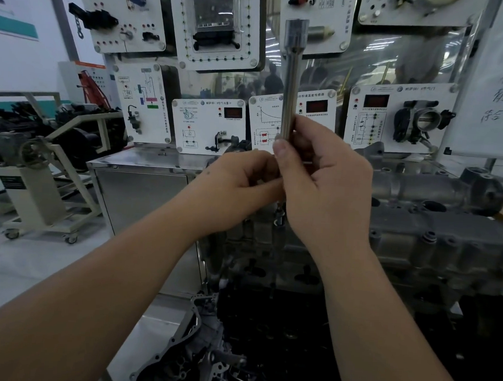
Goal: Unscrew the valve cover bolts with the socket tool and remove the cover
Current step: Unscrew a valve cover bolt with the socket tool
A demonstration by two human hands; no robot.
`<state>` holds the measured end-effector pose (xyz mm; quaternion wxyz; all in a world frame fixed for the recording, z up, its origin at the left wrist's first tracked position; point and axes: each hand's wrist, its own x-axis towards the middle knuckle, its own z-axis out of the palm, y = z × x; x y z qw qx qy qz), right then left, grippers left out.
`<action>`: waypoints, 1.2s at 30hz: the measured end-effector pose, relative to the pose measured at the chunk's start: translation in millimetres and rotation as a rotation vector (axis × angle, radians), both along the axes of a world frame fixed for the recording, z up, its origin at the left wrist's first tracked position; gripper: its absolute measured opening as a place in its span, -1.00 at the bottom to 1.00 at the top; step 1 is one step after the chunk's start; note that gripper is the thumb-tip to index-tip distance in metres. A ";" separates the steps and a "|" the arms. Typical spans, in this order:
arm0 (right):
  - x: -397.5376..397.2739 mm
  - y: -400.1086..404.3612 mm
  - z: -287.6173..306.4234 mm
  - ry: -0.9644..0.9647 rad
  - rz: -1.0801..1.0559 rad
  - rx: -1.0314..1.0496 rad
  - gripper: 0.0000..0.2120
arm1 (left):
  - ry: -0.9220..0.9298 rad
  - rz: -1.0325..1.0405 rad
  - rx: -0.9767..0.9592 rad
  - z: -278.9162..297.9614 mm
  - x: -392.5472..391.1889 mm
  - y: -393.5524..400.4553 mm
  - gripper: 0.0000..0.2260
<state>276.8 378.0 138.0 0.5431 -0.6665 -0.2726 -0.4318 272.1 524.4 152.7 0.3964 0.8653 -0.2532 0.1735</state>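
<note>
Both hands are up at chest height: our right hand (325,179) pinches the socket tool (291,82) low on its long shaft, socket end pointing straight up, while our left hand (236,184) curls its fingers round the hidden bottom end, probably fitting or adjusting something there. We hold it clear of the engine so we can work on the tool itself; the valve cover (433,215) sits below and to the right on the engine, apparently not yet removed.
</note>
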 end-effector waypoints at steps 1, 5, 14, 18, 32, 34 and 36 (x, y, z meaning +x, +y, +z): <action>0.1 0.4 -0.6 0.011 0.015 0.007 -0.70 | 0.012 0.001 -0.005 0.0 -0.1 1.2 -0.87; 0.4 0.7 -2.4 0.044 0.088 0.030 -0.54 | 0.017 -0.031 0.006 0.5 -0.5 4.5 -0.91; 0.0 3.8 -3.5 -0.016 0.007 0.046 -0.71 | -0.023 -0.016 0.001 -1.0 0.0 1.2 -0.93; -1.9 5.8 -4.3 0.029 0.088 0.075 -0.61 | 0.011 -0.028 -0.014 0.7 -0.5 2.2 -0.93; 0.8 -0.8 -1.8 0.063 0.119 0.036 -0.70 | 0.018 -0.014 0.027 0.1 0.9 4.0 -0.92; 0.5 -1.2 -1.7 0.076 0.139 0.048 -0.61 | 0.019 -0.007 0.036 1.0 1.2 3.6 -0.92; 0.1 -1.5 -1.0 0.073 0.137 0.029 -0.58 | 0.026 -0.018 0.010 1.8 1.9 1.9 -0.92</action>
